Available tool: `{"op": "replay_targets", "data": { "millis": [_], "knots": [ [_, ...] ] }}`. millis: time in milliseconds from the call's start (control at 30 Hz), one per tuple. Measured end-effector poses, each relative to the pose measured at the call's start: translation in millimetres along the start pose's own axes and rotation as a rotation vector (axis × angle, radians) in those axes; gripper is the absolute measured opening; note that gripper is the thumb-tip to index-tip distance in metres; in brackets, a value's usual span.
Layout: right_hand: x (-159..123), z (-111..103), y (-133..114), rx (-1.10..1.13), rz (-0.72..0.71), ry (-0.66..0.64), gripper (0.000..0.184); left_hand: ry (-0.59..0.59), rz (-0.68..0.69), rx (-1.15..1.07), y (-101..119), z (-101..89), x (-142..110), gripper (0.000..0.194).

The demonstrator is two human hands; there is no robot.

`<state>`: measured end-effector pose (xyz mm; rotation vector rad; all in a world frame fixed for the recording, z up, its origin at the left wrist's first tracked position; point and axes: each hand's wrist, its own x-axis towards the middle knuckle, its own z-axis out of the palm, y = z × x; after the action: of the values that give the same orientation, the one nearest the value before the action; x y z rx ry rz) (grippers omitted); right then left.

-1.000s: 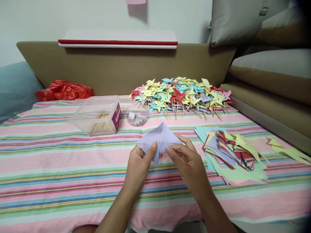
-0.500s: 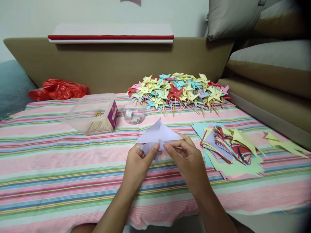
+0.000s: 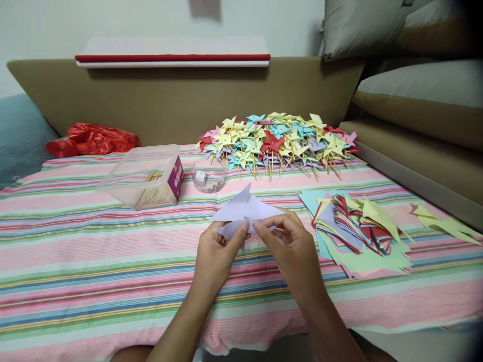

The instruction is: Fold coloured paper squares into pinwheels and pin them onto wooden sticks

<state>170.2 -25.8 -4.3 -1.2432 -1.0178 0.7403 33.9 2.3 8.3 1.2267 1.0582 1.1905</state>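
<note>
A lilac paper pinwheel blank [image 3: 245, 207], cut into pointed flaps, is held up between both hands above the striped cloth. My left hand [image 3: 221, 249] pinches its lower left part, thumb on top and fingers beneath. My right hand [image 3: 290, 244] pinches near the middle from the right, its thumb and index tip close to the left thumb. Small holes show near some of the flap tips. The fingers under the paper are partly hidden.
Finished pinwheels [image 3: 279, 143] on sticks lie heaped at the back. Left of them stand a round clear tub [image 3: 209, 178] with small metal bits and a plastic box [image 3: 128, 171] holding sticks. Cut coloured paper [image 3: 358, 261] is piled at right. A red plastic bag [image 3: 94, 140] lies back left.
Both hands keep hold of the lilac paper in nearly the same place. The paper's lower point shows a little less below the thumbs.
</note>
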Motion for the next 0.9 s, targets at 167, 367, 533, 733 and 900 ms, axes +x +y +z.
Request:
{"op": "replay_targets", "data": {
  "millis": [167,367,533,733,900],
  "knots": [
    [3.3,-6.1,-12.5,0.195,0.115,0.130,0.045,-0.049,0.008,-0.019,3.0,-2.3,0.5,0.030],
    [1.9,-25.9,-31.6,0.165,0.302,-0.345,0.039,-0.255,-0.075,0.072,8.4,-12.3,1.3,0.032],
    [0.8,-29.9,-19.3,-0.008,0.269,-0.381,0.036,-0.371,-0.149,0.041,8.9,-13.0,1.6,0.032],
    [-0.9,-26.7,-13.0,-0.040,0.284,-0.343,0.030,-0.394,-0.155,0.027,9.6,-12.6,1.6,0.035],
    [-2.9,-13.8,-16.5,0.327,0.345,-0.112,0.022,-0.376,-0.169,-0.201,6.7,-5.2,0.2,0.045]
  ]
}}
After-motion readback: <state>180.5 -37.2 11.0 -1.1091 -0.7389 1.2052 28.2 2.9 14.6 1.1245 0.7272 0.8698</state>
